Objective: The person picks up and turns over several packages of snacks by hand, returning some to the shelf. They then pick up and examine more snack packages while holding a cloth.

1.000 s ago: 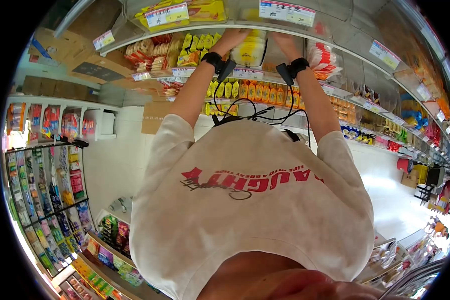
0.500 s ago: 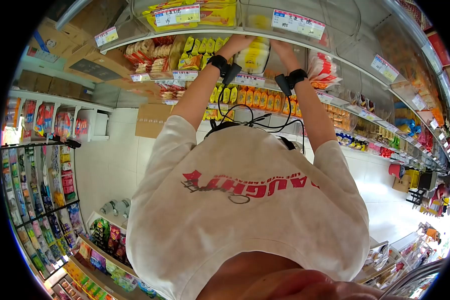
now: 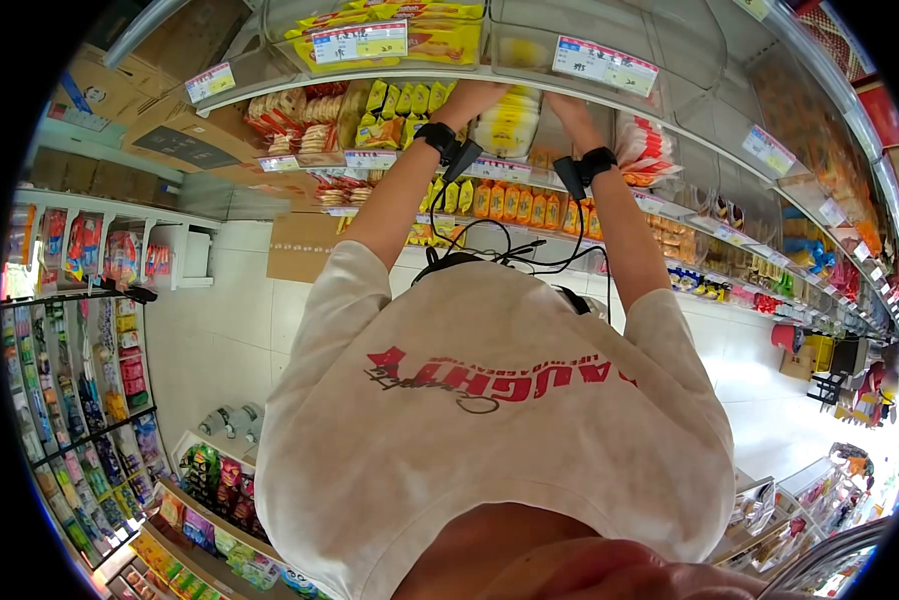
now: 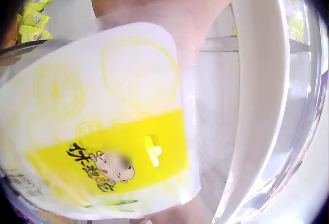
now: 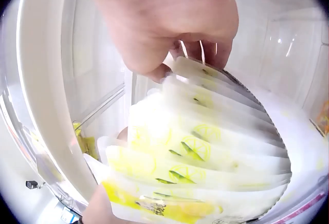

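Note:
Both hands reach under the upper shelf to a row of white and yellow lemon-print bags (image 3: 508,125) standing in a clear bin. My left hand (image 3: 473,101) is on the left side of the row; the left wrist view has it (image 4: 154,8) behind the front bag (image 4: 113,147), much of its fingers hidden. In the right wrist view, that hand (image 5: 100,206) holds the front end of the bags, a fingertip showing behind the front one. At the row's other end, my right hand (image 5: 180,21) pinches the bag edges (image 5: 205,72) between thumb and curled fingers.
Yellow-green packets (image 3: 395,115) lie left of the bags, and red and white packs (image 3: 647,150) to the right. A shelf edge with price tags (image 3: 606,65) overhangs the wrists. Orange packets (image 3: 515,203) line the shelf below. Black cables (image 3: 510,250) hang between the arms.
The head view has tilted slightly, so the shelves sit lower in it. Both hands stay at the lemon-print bags, with little visible movement.

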